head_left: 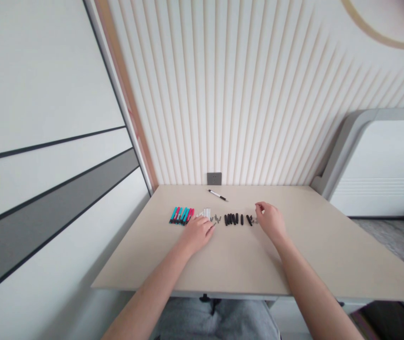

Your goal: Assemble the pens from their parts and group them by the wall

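Observation:
My left hand (199, 232) rests low over the table with its fingers curled. A small dark piece shows at its fingertips, too small to name. Under and behind that hand lie white tubes (207, 213), partly covered, and small grey pieces (218, 218). Left of it is a row of teal and pink marker-like barrels with black ends (181, 215). My right hand (271, 221) is raised a little, thumb and fingers pinched together; what they hold, if anything, is hidden. Beside it are several short black tubes (233, 219) and tiny dark parts (253, 219).
A white and black pen (218, 195) lies at the back of the beige table (237, 269). The ribbed wall behind has a dark socket (214, 178). A white panelled cabinet (46, 189) stands close on the left, a grey-framed headboard (382, 156) on the right.

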Available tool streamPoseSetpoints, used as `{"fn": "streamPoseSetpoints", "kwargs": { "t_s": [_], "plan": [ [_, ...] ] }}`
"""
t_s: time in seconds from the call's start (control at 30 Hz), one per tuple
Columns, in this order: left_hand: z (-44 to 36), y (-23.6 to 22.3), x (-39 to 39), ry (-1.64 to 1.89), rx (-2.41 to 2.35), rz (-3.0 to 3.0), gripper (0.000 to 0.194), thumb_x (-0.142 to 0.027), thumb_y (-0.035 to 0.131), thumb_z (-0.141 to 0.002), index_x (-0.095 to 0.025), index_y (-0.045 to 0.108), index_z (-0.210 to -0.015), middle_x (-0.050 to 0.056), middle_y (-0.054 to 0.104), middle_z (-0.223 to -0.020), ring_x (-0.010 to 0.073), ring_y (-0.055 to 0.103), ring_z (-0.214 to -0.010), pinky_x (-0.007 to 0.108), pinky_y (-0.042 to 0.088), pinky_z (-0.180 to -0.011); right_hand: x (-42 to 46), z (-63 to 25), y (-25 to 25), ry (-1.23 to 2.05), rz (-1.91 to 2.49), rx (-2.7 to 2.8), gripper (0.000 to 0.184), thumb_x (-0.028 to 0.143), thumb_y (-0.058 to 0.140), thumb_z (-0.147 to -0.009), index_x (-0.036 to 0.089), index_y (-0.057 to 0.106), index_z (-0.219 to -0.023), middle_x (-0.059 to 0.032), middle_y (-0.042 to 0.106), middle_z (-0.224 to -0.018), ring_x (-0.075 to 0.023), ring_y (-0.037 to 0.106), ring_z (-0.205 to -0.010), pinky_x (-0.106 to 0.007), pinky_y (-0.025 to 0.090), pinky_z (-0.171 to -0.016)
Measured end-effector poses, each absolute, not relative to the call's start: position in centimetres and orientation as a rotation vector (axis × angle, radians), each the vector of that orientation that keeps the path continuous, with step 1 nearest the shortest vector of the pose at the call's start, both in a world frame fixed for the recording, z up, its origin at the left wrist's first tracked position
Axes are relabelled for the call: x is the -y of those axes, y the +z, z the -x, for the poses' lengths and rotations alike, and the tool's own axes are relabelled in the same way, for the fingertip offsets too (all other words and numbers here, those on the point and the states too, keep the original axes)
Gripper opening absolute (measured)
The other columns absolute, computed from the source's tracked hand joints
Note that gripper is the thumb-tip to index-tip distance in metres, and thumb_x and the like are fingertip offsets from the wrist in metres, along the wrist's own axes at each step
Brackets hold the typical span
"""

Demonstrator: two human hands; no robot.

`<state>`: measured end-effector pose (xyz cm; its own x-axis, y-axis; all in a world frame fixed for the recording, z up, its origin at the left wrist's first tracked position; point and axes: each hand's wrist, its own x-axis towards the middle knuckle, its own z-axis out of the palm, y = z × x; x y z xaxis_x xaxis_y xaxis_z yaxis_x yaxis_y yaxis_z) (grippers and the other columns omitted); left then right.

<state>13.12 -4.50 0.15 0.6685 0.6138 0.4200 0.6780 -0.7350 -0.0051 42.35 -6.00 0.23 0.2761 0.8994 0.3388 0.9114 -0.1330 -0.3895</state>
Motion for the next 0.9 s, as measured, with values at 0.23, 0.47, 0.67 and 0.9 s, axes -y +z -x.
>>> {"fn": "streamPoseSetpoints", "kwargs": {
  "t_s": [0.23, 0.47, 0.67, 0.9],
  "plan": [
    [-13.9, -0.4, 4.1, -0.569, 1.111, 2.663, 0.022, -0.023, 0.052, -0.094, -0.018, 0.066, -0.078, 0.006, 0.067, -0.081, 0.0229, 0.061, -0.086, 0.038, 0.041, -0.079, 5.9, -43.0, 0.0, -0.003, 2.127, 1.574, 0.028, 0.027, 0.046, -0.092, 0.020, 0.073, -0.094, -0.0093, 0.075, -0.092, -0.0223, 0.067, -0.083, -0.028, 0.041, -0.067],
    [-14.9, -0.6, 3.7, -0.544, 1.159, 2.619, 0.020, -0.023, 0.055, -0.094, -0.017, 0.067, -0.079, 0.007, 0.067, -0.082, 0.0242, 0.061, -0.087, 0.039, 0.039, -0.080, 5.9, -41.9, 0.1, 0.003, 2.120, 1.637, 0.028, 0.027, 0.046, -0.093, 0.021, 0.073, -0.096, -0.0083, 0.075, -0.092, -0.0208, 0.067, -0.085, -0.027, 0.041, -0.070],
    [-15.0, -0.5, 4.0, -0.533, 1.176, 2.602, 0.017, -0.026, 0.058, -0.094, -0.017, 0.066, -0.081, 0.007, 0.067, -0.084, 0.0245, 0.061, -0.089, 0.039, 0.038, -0.081, 5.9, -41.6, 0.1, -0.008, 2.118, 1.659, 0.028, 0.026, 0.046, -0.093, 0.021, 0.073, -0.098, -0.0079, 0.075, -0.094, -0.0212, 0.066, -0.089, -0.027, 0.041, -0.074],
    [-15.2, -0.4, 4.1, -0.540, 1.097, 2.650, 0.012, -0.017, 0.056, -0.093, -0.019, 0.067, -0.086, 0.006, 0.064, -0.085, 0.0233, 0.060, -0.088, 0.038, 0.040, -0.079, 6.0, -41.0, -0.1, -0.019, 2.094, 1.737, 0.031, 0.026, 0.041, -0.095, 0.020, 0.072, -0.099, -0.0092, 0.074, -0.096, -0.0234, 0.066, -0.091, -0.031, 0.043, -0.077]
  ]
}}
